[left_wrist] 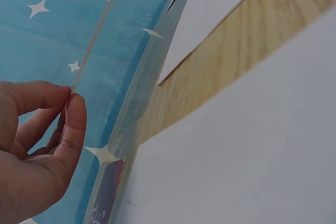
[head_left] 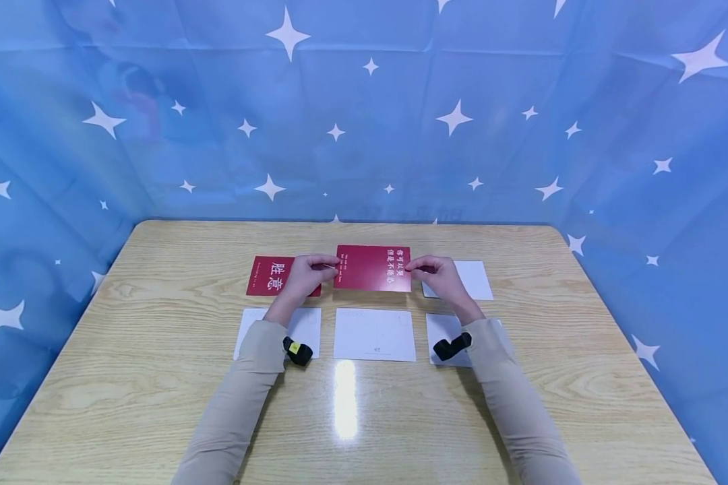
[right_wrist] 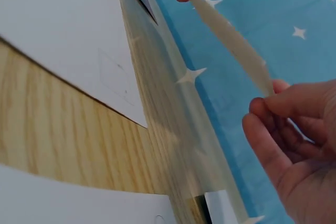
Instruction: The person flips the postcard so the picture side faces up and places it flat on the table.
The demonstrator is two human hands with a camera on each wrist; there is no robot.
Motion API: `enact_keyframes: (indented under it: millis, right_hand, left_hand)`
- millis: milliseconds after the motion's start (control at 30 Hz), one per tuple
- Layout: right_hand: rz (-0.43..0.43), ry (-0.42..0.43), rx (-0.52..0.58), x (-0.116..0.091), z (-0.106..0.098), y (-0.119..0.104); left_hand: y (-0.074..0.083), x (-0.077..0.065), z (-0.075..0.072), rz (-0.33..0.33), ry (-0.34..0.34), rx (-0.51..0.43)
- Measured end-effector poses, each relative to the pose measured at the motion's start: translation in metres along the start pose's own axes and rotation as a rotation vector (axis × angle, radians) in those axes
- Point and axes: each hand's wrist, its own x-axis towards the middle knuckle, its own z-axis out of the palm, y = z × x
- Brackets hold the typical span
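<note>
A red postcard [head_left: 365, 269] with white Chinese lettering is held up over the far middle of the table. My left hand [head_left: 304, 273] pinches its left edge between thumb and fingers. At the opposite edge, my right hand [head_left: 441, 275] pinches it too. Both wrist views show the postcard [left_wrist: 98, 32] nearly edge-on, raised off the tabletop. Left of it lies another red card [head_left: 264, 277], partly covered by my left hand. A white card [head_left: 476, 279] lies by my right hand, partly behind it.
In the nearer row lie a white card [head_left: 306, 331] under my left forearm, a white postcard [head_left: 375, 335] in the middle, and another white card [head_left: 441, 328] partly under my right wrist. The wooden table [head_left: 158, 323] meets a blue star-patterned curtain [head_left: 388, 155] behind.
</note>
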Motion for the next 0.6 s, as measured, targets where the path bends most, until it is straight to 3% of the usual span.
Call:
enact_keyframes:
  millis: [267,600]
  right_hand:
    - [0.039,-0.019,0.056,0.0,0.005,-0.001]
    - [0.125,-0.007,0.09,0.001,0.011,0.006]
  left_hand:
    - [-0.001,0.002,0.001,0.023,-0.011,-0.091]
    - [-0.002,0.001,0.0,0.019,-0.027,-0.056]
